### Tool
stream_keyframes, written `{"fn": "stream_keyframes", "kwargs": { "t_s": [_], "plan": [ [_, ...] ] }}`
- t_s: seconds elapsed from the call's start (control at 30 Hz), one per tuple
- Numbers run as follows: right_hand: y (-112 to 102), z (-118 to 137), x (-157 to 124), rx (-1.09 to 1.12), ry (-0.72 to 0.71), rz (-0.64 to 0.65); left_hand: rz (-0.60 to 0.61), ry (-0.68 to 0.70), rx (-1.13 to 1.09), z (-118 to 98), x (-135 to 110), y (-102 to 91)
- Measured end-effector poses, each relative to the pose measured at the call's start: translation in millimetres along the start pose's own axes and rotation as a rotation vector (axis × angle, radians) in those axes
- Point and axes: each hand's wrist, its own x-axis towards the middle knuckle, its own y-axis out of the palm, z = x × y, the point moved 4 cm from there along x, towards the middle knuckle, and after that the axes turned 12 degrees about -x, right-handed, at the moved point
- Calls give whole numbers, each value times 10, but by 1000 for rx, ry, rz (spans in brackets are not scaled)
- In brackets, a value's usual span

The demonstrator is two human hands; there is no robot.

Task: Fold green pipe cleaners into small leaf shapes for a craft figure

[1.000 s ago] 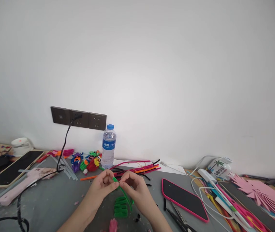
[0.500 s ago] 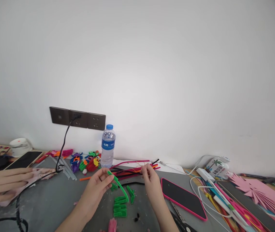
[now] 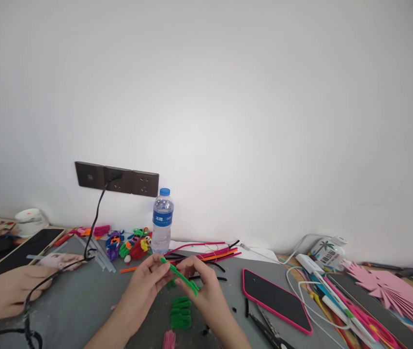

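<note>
My left hand and my right hand are together low in the middle, both pinching a green pipe cleaner that runs slantwise between them. Under the hands lies a stack of folded green pipe cleaner pieces on the grey table. A bundle of pink, orange and black pipe cleaners lies just beyond my fingers.
Another person's hand rests at the left on a pink glue gun with a black cable. A water bottle and pipe-cleaner figures stand by the wall. A pink-cased phone, scissors and cables lie right.
My right hand came back from the pipe cleaner bundle and took hold of the green pipe cleaner again. The other person's hand slid lower on the left.
</note>
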Motion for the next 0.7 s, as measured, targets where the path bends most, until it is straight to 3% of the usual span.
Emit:
{"fn": "stream_keyframes", "kwargs": {
  "t_s": [0.4,0.53,0.7],
  "plan": [
    [-12,17,11,77,0,-74,-22,-31,32,-39,-63,130],
    [-5,20,8,216,77,-126,28,-21,10,12,-71,151],
    [86,12,-8,385,154,-81,44,9,46,41,-86,168]
  ]
}}
